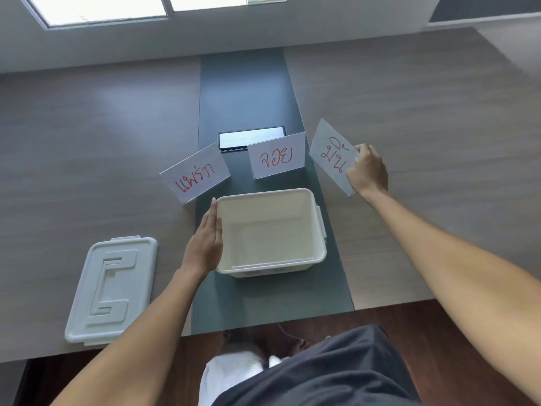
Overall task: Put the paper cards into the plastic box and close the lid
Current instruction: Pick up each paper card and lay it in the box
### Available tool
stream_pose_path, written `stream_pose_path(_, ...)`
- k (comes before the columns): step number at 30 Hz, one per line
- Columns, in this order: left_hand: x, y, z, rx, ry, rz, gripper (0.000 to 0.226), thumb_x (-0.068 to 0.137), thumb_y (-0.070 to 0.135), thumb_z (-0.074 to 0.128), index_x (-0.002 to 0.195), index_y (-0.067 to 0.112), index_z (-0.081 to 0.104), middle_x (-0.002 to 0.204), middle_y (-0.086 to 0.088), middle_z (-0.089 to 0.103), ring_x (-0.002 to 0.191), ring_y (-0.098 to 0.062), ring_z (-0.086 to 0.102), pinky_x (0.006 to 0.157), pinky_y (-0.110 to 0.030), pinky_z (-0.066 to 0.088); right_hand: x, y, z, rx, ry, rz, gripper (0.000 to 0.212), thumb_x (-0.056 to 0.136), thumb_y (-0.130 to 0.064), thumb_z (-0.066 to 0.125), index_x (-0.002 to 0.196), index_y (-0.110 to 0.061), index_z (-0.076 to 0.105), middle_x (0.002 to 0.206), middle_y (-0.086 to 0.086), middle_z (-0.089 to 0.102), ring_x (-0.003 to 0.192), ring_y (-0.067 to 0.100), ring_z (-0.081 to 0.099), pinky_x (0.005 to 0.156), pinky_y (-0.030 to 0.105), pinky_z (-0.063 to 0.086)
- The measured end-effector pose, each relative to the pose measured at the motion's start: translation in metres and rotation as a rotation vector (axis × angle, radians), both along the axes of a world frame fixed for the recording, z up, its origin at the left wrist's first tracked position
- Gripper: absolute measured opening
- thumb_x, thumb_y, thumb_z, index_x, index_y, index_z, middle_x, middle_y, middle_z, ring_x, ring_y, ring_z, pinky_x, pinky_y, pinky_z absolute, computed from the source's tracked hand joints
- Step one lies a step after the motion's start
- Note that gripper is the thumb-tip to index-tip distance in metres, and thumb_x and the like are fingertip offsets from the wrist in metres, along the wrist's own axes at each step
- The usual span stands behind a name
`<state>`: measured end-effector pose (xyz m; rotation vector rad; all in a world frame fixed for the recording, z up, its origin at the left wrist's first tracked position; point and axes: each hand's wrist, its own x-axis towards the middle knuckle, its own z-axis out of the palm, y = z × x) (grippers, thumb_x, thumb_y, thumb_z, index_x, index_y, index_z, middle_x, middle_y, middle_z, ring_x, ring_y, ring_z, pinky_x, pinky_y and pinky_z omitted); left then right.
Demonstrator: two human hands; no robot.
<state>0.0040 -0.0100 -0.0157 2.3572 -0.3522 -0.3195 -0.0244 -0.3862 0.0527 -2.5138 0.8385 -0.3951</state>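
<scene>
Right hand (367,168) pinches right card (333,156), lifted, far-right of box (270,230). Left hand (206,238), open flat, steadies box's left wall. Lay card flat inside; two cards (196,177) left; lid (112,288) near-left on desk (87,142).

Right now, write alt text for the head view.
The right hand lifts one card beside an open, empty box, which the left hand steadies. Two more cards stand behind the box, a phone beyond them, and the lid lies left on the table.
</scene>
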Motion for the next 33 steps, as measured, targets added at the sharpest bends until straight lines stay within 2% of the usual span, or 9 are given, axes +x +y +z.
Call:
stream_pose_path(2, 0.000, 0.000, 0.000, 0.007, 0.001, 0.005, 0.052, 0.107, 0.040, 0.017, 0.158, 0.040, 0.007, 0.163, 0.022, 0.015, 0.146, -0.010, 0.030, 0.110, -0.037, 0.032, -0.004, 0.004, 0.015, -0.028, -0.072, 0.001, 0.030, 0.091, -0.005, 0.048, 0.120, -0.003, 0.056, 0.124, 0.017, 0.058, 0.104, 0.037, 0.060, 0.070, 0.032, 0.041)
stream_pose_path(6, -0.001, 0.001, 0.001, 0.013, 0.012, 0.013, 0.053, 0.106, 0.041, 0.017, 0.158, 0.040, 0.005, 0.162, 0.021, 0.017, 0.146, -0.012, 0.031, 0.109, -0.040, 0.033, -0.014, 0.018, 0.039, -0.024, -0.260, 0.048, 0.034, 0.094, -0.004, 0.044, 0.125, -0.002, 0.058, 0.126, 0.014, 0.060, 0.112, 0.030, 0.059, 0.082, 0.028, 0.048)
stream_pose_path(10, -0.001, 0.001, 0.001, 0.013, 0.006, 0.010, 0.053, 0.106, 0.042, 0.016, 0.158, 0.040, 0.004, 0.162, 0.020, 0.018, 0.146, -0.013, 0.032, 0.110, -0.042, 0.034, -0.026, 0.038, 0.060, 0.053, -0.365, 0.168, 0.032, 0.095, -0.008, 0.045, 0.123, -0.004, 0.060, 0.121, 0.010, 0.061, 0.111, 0.022, 0.058, 0.075, 0.001, 0.039)
stream_pose_path(13, -0.002, 0.001, 0.002, 0.019, 0.013, 0.008, 0.054, 0.105, 0.043, 0.015, 0.158, 0.039, 0.003, 0.162, 0.019, 0.018, 0.146, -0.013, 0.031, 0.111, -0.044, 0.034, -0.034, 0.056, 0.072, 0.095, -0.379, 0.271, 0.028, 0.096, -0.006, 0.047, 0.119, -0.002, 0.062, 0.118, 0.010, 0.063, 0.104, 0.017, 0.056, 0.070, -0.006, 0.037)
stream_pose_path(16, -0.001, 0.003, 0.003, 0.019, 0.019, -0.003, 0.055, 0.105, 0.044, 0.015, 0.158, 0.039, 0.000, 0.163, 0.017, 0.017, 0.146, -0.015, 0.032, 0.111, -0.045, 0.033, -0.043, 0.071, 0.076, 0.167, -0.324, 0.354, 0.026, 0.095, -0.007, 0.049, 0.117, -0.004, 0.064, 0.113, 0.008, 0.065, 0.099, 0.018, 0.059, 0.065, -0.001, 0.042)
stream_pose_path(20, -0.001, 0.001, 0.005, 0.017, 0.023, 0.005, 0.055, 0.105, 0.046, 0.015, 0.158, 0.038, 0.003, 0.163, 0.017, 0.018, 0.146, -0.016, 0.032, 0.110, -0.044, 0.033, -0.055, 0.082, 0.075, 0.299, -0.206, 0.451, 0.032, 0.089, -0.003, 0.051, 0.115, -0.012, 0.067, 0.108, 0.003, 0.070, 0.096, 0.020, 0.065, 0.075, 0.022, 0.054)
stream_pose_path(24, -0.001, 0.001, 0.004, -0.008, 0.036, 0.003, 0.055, 0.106, 0.043, 0.017, 0.159, 0.036, 0.003, 0.164, 0.014, 0.017, 0.146, -0.019, 0.032, 0.112, -0.046, 0.032, -0.063, 0.087, 0.067, 0.464, -0.079, 0.546, 0.033, 0.089, 0.002, 0.053, 0.114, -0.012, 0.069, 0.107, 0.001, 0.073, 0.092, 0.009, 0.069, 0.073, 0.015, 0.054)
stream_pose_path(28, -0.002, 0.000, 0.004, -0.040, 0.048, 0.009, 0.055, 0.107, 0.042, 0.018, 0.159, 0.034, 0.004, 0.164, 0.012, 0.017, 0.146, -0.020, 0.032, 0.113, -0.045, 0.030, -0.067, 0.089, 0.053, 0.448, 0.057, 0.628, 0.032, 0.092, 0.001, 0.053, 0.116, -0.013, 0.068, 0.108, -0.001, 0.073, 0.095, 0.009, 0.070, 0.077, 0.018, 0.057)
stream_pose_path(33, -0.002, 0.001, 0.002, -0.057, 0.044, 0.002, 0.055, 0.106, 0.044, 0.017, 0.159, 0.035, 0.005, 0.164, 0.011, 0.019, 0.146, -0.019, 0.032, 0.114, -0.044, 0.029, -0.068, 0.091, 0.030, 0.328, 0.218, 0.711, 0.035, 0.093, -0.001, 0.052, 0.121, -0.017, 0.066, 0.115, -0.001, 0.069, 0.105, 0.017, 0.068, 0.091, 0.035, 0.058)
